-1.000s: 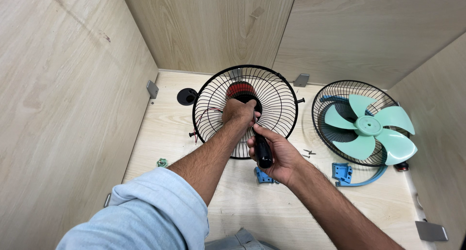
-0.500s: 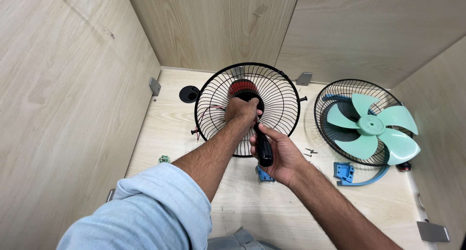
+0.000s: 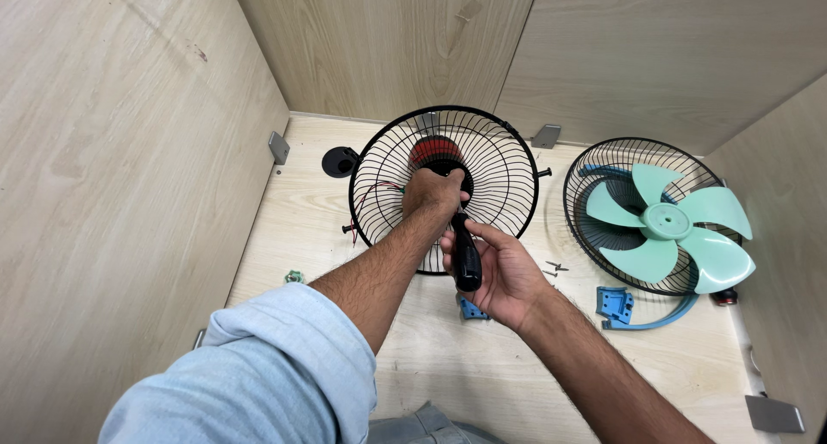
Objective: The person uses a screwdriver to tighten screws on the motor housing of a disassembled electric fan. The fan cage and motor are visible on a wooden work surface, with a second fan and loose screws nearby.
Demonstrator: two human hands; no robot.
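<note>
Head view, looking down into a light wooden alcove. The left hand (image 3: 433, 194) rests clenched on the middle of a round black wire fan guard (image 3: 444, 186) that lies flat on the counter (image 3: 301, 229); its fingers curl over the guard's hub, and just beyond the knuckles a red and black motor part (image 3: 433, 150) shows through the wires. The forearm comes out of a pale blue sleeve (image 3: 258, 366).

The right hand (image 3: 495, 272) sits just behind the left, near the guard's close rim, grasping the black handle of a screwdriver (image 3: 466, 256). The handle points up toward the left hand, and the tool's tip is hidden beneath that hand, so I cannot tell what it meets.

Thin red wires (image 3: 379, 188) trail inside the guard to the left of the left hand. Under the right hand a small blue plastic piece (image 3: 471, 310) lies on the counter. To the right of the right hand lie a few loose screws (image 3: 553, 267), then a second blue bracket (image 3: 615, 304), and further right a second black guard (image 3: 594, 229) holding a mint green fan blade (image 3: 668, 224). Left of the left forearm sits a small green part (image 3: 295, 277). Beyond the left hand, to its left, a black round cap (image 3: 339, 161) lies near the back wall.
</note>
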